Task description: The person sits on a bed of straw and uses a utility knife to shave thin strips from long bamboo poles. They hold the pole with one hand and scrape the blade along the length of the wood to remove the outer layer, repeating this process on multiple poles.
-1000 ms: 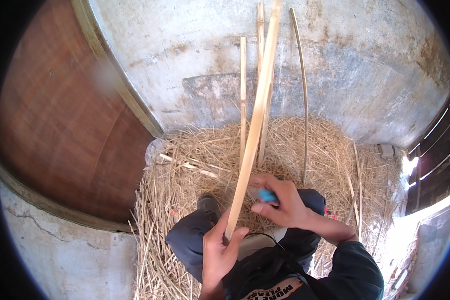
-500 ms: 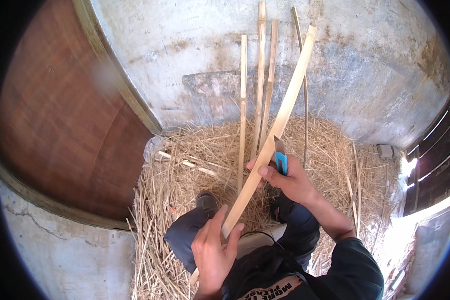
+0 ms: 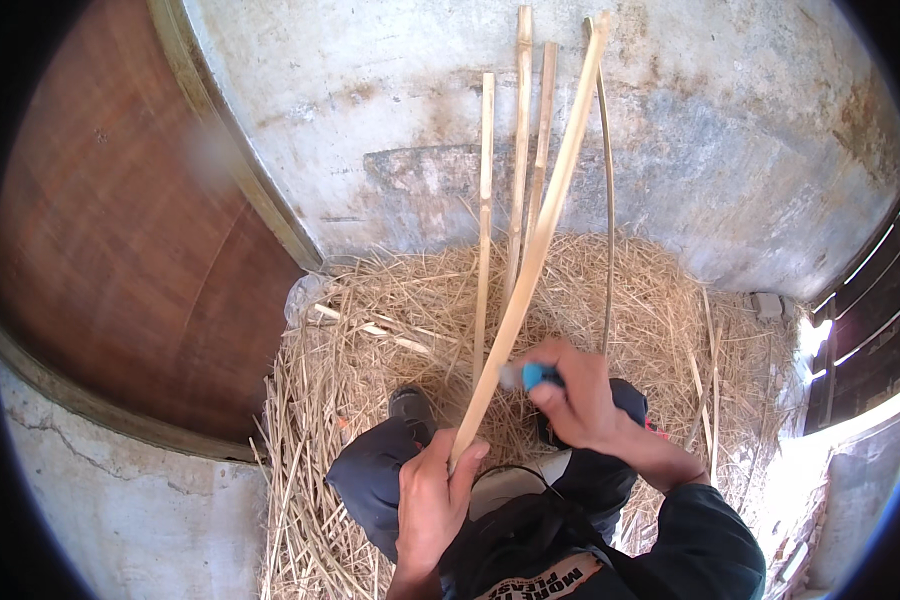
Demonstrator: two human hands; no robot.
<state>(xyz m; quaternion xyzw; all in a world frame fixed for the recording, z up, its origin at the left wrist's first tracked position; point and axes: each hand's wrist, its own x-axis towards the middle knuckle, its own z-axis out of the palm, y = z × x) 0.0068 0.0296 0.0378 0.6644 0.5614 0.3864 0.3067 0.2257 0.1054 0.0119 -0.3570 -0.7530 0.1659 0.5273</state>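
Note:
A long pale bamboo strip (image 3: 537, 245) slants up from my lap toward the wall. Its lower end is gripped by my left hand (image 3: 433, 492), fingers closed round it with the thumb on top. My right hand (image 3: 582, 398) is closed on a blue-handled knife (image 3: 542, 376), right of the strip. The short blade points left at the strip's edge and is smeared by motion, so I cannot tell whether it touches.
Several bamboo strips (image 3: 486, 190) lean upright against the stained concrete wall (image 3: 400, 120). Straw-like shavings (image 3: 660, 300) cover the ground around my legs. A brown wooden panel (image 3: 140, 230) stands at left, and a dark slatted wall (image 3: 875, 300) is at right.
My right hand with the knife has moved down toward me and no longer holds the strip. The strip has tilted more upright, and my left hand has closed round its lower end.

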